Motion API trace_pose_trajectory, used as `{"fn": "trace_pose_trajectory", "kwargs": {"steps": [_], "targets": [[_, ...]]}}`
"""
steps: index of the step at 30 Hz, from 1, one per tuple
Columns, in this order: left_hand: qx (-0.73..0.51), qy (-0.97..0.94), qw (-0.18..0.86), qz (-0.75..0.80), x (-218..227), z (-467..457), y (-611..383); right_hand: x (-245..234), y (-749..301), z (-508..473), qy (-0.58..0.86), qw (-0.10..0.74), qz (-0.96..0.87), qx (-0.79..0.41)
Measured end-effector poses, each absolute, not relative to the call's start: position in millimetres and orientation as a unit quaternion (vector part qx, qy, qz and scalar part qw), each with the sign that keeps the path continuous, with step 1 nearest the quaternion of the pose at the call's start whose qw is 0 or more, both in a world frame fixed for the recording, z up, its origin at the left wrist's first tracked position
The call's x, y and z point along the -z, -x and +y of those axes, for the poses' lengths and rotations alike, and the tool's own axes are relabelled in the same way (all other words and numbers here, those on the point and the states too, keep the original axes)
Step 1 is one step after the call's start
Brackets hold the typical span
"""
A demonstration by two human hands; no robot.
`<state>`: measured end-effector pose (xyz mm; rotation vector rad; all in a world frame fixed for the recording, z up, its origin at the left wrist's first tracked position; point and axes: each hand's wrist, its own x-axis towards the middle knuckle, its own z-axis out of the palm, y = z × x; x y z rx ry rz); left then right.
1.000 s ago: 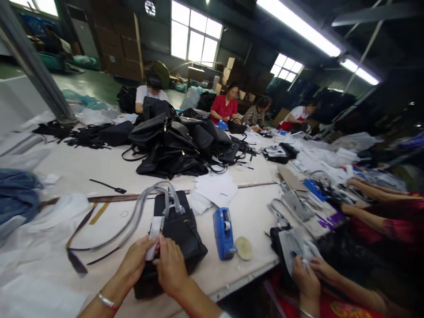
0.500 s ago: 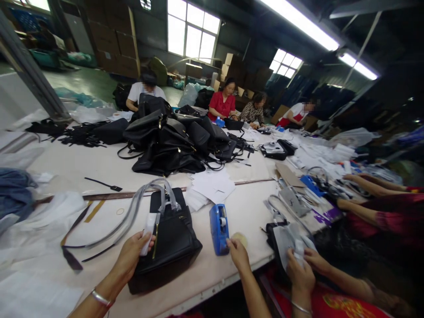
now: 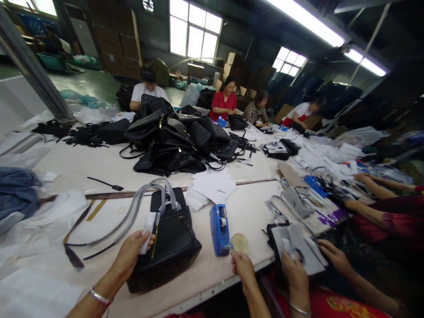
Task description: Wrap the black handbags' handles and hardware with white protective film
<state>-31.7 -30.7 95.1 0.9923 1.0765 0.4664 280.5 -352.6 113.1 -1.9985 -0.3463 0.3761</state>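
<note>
A black handbag point(image 3: 172, 238) lies on the table in front of me, its straps point(image 3: 127, 216) wrapped in clear film and stretching left. With fingers closed, my left hand point(image 3: 134, 249) holds a folded white strip point(image 3: 148, 227) against the bag beside its gold zipper point(image 3: 155, 238). To the right stands a blue tape dispenser point(image 3: 218, 229). My right hand point(image 3: 243, 265) pinches the end of a short piece of clear tape point(image 3: 228, 247) at the dispenser's near end. A round yellowish roll point(image 3: 240, 243) lies just behind that hand.
A pile of black bags point(image 3: 175, 137) fills the far table, with white paper sheets point(image 3: 213, 185) before it. At right, a co-worker's hands point(image 3: 296, 269) handle another bag point(image 3: 273, 238). White wrapping point(image 3: 49, 221) lies at left. Several people sit across the table.
My right hand has pulled slightly right and down from the dispenser, drawing out tape. My left hand stays on the bag. The neighbouring co-worker's hands have moved apart over their bag.
</note>
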Motion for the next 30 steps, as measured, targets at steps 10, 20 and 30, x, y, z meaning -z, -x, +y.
{"fn": "trace_pose_trajectory", "kwargs": {"steps": [10,20,30], "targets": [[-0.241,-0.444,0.724,0.469,-107,-34,30,-99,-276,-368,0.919,0.316,-0.234,-0.034],[-0.255,-0.47,0.715,0.451,-101,-32,31,-114,-162,-202,0.759,0.396,-0.403,-0.322],[-0.242,-0.474,0.74,0.411,-101,-28,40,-129,-108,-80,0.615,0.382,-0.591,-0.355]]}}
